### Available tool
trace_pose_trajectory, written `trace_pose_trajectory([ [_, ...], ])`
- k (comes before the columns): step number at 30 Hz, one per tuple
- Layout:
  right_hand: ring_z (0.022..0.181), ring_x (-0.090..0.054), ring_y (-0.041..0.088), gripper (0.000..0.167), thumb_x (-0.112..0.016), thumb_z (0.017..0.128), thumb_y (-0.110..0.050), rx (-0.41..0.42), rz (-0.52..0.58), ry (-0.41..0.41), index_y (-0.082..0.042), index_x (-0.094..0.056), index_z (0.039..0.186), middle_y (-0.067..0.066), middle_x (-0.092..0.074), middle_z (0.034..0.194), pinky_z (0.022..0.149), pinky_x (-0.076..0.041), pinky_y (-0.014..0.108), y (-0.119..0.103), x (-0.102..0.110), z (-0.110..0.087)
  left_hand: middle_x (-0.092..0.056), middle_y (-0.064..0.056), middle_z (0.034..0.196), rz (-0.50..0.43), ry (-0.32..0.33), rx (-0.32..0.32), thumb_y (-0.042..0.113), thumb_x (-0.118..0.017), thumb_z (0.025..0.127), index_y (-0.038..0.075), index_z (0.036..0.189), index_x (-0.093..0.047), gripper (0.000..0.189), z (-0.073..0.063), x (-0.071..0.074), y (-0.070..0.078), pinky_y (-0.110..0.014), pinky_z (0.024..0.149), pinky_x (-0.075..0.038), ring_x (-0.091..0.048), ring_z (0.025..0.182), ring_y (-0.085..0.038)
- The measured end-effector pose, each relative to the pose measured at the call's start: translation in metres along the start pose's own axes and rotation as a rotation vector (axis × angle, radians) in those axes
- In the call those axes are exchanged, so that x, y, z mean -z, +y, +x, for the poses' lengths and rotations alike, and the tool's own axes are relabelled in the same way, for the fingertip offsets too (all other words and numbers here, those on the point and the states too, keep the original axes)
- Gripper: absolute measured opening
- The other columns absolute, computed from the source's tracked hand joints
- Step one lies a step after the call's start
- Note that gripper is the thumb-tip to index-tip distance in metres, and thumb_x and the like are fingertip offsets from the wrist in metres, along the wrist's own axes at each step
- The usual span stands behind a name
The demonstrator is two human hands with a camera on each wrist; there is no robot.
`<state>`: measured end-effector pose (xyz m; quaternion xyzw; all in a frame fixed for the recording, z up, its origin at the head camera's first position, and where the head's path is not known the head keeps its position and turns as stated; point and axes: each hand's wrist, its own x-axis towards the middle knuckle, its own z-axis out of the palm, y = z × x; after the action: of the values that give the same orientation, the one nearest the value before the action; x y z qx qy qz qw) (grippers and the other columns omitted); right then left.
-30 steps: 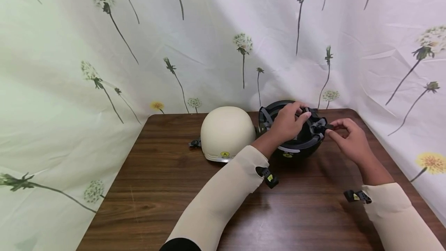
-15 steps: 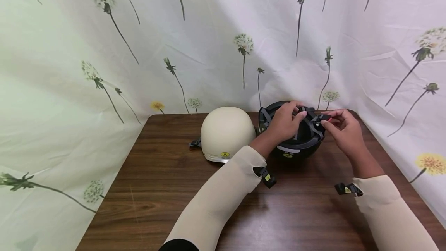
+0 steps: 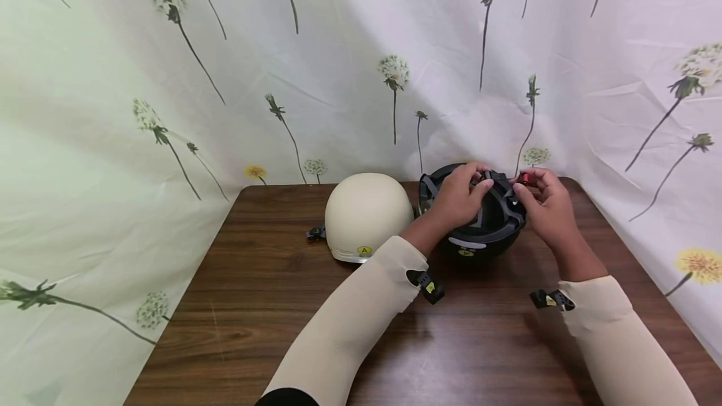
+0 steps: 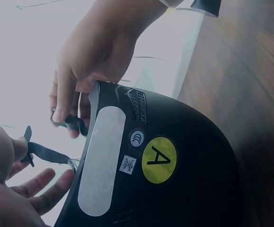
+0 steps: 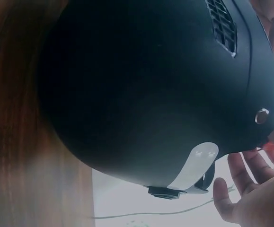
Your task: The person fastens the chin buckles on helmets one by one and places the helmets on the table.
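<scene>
A black helmet [image 3: 485,248] rests upside down on the table, its hollow facing up. My left hand [image 3: 458,198] reaches over the opening and pinches one end of the chin strap [image 4: 49,153], where a flat black buckle piece [image 4: 29,145] shows. On the helmet's right side, my right hand [image 3: 546,207] pinches the other strap end between thumb and fingers, and a red buckle tab [image 3: 524,178] shows there. A small gap separates the two strap ends in the head view. The shell carries a yellow "A" sticker [image 4: 159,160] and a pale reflective strip [image 4: 101,161].
Left of the black helmet stands a cream helmet [image 3: 368,215], dome up, with a black buckle [image 3: 316,232] sticking out at its side. Both are on a brown wooden table [image 3: 271,306]. A white flower-print sheet [image 3: 338,67] hangs behind it.
My right hand has moved left and away from me, bringing its strap end nearer the left hand. The red tab has come into sight. My left hand has shifted slightly left.
</scene>
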<state>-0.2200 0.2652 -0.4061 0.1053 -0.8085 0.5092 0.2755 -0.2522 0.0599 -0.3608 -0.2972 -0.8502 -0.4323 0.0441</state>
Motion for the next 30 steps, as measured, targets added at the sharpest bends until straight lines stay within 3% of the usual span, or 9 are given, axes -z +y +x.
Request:
trace_pose_trajectory([
  [4,0.108,-0.06,-0.001,0.04,-0.059,0.107,-0.005,0.03,-0.03,-0.007,0.001,-0.056,0.146,0.019,-0.065,0.123,0.088,-0.045,0.006,0.0,0.0,0.002,-0.062,-0.006,0.128,-0.009,-0.005,-0.001,0.026,-0.055,0.111,0.014,0.138,-0.06,0.031,-0.002,0.0,0.0,-0.026,0.091,-0.053,-0.063,0.108,-0.015],
  [7,0.103,-0.061,0.0,0.043,-0.061,0.106,-0.006,0.009,-0.029,-0.01,0.001,-0.053,0.148,0.015,-0.064,0.121,0.086,-0.047,0.006,-0.003,0.0,0.004,-0.062,-0.007,0.129,-0.011,-0.001,-0.006,0.026,-0.054,0.111,0.013,0.139,-0.06,0.031,-0.002,0.0,0.0,-0.026,0.092,-0.053,-0.063,0.11,-0.015],
  [15,0.094,-0.067,0.0,0.036,-0.072,0.101,-0.019,-0.148,0.024,0.014,0.001,-0.058,0.128,0.005,-0.068,0.117,0.079,-0.053,0.011,-0.006,0.0,0.006,-0.062,-0.007,0.128,-0.022,0.01,0.012,0.026,-0.055,0.111,0.012,0.139,-0.059,0.032,-0.003,-0.002,-0.001,-0.026,0.093,-0.054,-0.064,0.109,-0.016],
  [24,0.099,-0.063,0.007,0.036,-0.071,0.102,-0.015,-0.094,0.087,0.065,0.003,-0.065,0.132,-0.007,-0.068,0.115,0.082,-0.051,0.011,-0.008,-0.005,0.005,-0.063,-0.006,0.125,-0.05,0.037,0.018,0.027,-0.055,0.111,0.013,0.138,-0.059,0.031,-0.007,-0.002,-0.003,-0.026,0.093,-0.054,-0.065,0.107,-0.015],
  [30,0.093,-0.069,0.004,0.032,-0.078,0.096,-0.01,-0.158,0.169,0.118,0.007,-0.065,0.12,-0.012,-0.073,0.102,0.081,-0.054,0.012,-0.012,-0.008,0.005,-0.062,-0.008,0.128,-0.083,0.047,0.024,0.026,-0.053,0.112,0.011,0.14,-0.059,0.033,-0.01,0.0,-0.003,-0.026,0.092,-0.054,-0.066,0.107,-0.016],
])
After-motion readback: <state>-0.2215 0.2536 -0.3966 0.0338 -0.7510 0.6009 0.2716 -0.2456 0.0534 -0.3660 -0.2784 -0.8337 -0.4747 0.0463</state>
